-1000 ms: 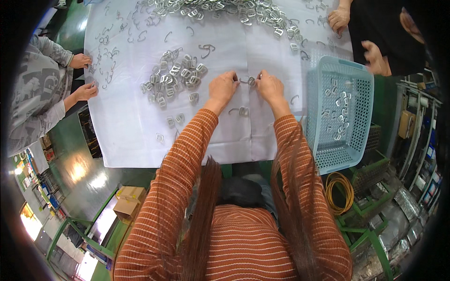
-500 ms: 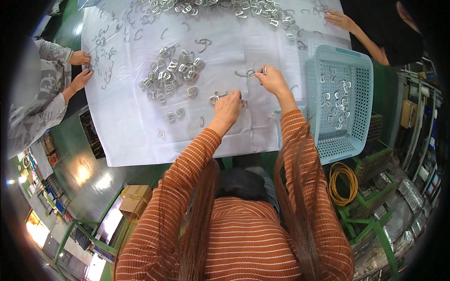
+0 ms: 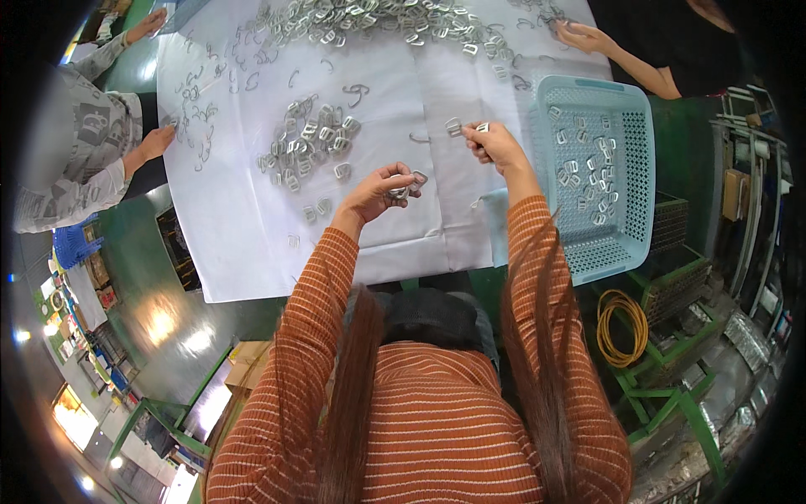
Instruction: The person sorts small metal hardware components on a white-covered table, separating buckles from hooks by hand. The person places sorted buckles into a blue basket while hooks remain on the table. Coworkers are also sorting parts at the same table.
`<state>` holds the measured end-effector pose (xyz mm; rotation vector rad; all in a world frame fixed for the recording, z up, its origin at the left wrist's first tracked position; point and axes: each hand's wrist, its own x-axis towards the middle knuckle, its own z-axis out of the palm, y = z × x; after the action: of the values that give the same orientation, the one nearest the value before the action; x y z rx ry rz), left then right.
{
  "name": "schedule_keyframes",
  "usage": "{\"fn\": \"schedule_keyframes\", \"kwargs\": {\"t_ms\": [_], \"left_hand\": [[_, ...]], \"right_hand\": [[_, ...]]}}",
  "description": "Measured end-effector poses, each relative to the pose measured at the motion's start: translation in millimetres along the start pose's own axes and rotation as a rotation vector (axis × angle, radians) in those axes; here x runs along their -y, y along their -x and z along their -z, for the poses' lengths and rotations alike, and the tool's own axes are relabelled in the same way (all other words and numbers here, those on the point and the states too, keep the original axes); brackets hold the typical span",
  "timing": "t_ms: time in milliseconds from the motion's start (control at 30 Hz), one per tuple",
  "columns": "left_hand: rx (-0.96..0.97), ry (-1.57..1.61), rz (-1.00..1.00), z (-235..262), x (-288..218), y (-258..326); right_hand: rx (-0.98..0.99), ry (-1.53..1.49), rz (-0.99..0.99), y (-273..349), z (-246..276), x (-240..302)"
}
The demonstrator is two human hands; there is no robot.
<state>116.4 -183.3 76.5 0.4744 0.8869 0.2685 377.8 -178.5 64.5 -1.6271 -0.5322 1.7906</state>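
Note:
My left hand [image 3: 384, 193] is closed around a few silver metal buckles [image 3: 419, 178] above the white-covered table, and part of them is hidden by the fingers. Farther right, my right hand [image 3: 499, 148] pinches another metal buckle [image 3: 454, 127], which sticks out to the left of the fingertips. Between the hands and a little beyond lies a thin curved metal piece [image 3: 418, 139]. A loose pile of similar buckles [image 3: 306, 139] rests to the left of my hands, with a couple of single ones nearer me.
A light-blue plastic basket [image 3: 594, 275] with several buckles inside stands at the right. Across the far side of the table [image 3: 243, 269] spreads a bigger buckle heap [image 3: 361, 23]. Curved wire pieces [image 3: 201, 109] lie scattered at left. Co-workers' hands [image 3: 157, 143] [image 3: 583, 39] reach in from both sides.
My left hand has risen from the table and shifted left, taking buckles up with it. The co-worker at left has moved one hand to a blue container at the far corner.

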Motion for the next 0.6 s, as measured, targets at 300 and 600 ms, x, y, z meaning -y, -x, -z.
{"fn": "schedule_keyframes", "kwargs": {"t_ms": [300, 600], "left_hand": [[-0.016, 0.236, -0.089, -35.0, -20.7, -12.6], [-0.169, -0.450, -0.247, -85.1, -30.5, -29.8]], "right_hand": [[-0.066, -0.029, -0.037, 23.7, 6.5, -14.0], [-0.121, 0.169, 0.158, 66.5, 1.9, 13.7]]}}
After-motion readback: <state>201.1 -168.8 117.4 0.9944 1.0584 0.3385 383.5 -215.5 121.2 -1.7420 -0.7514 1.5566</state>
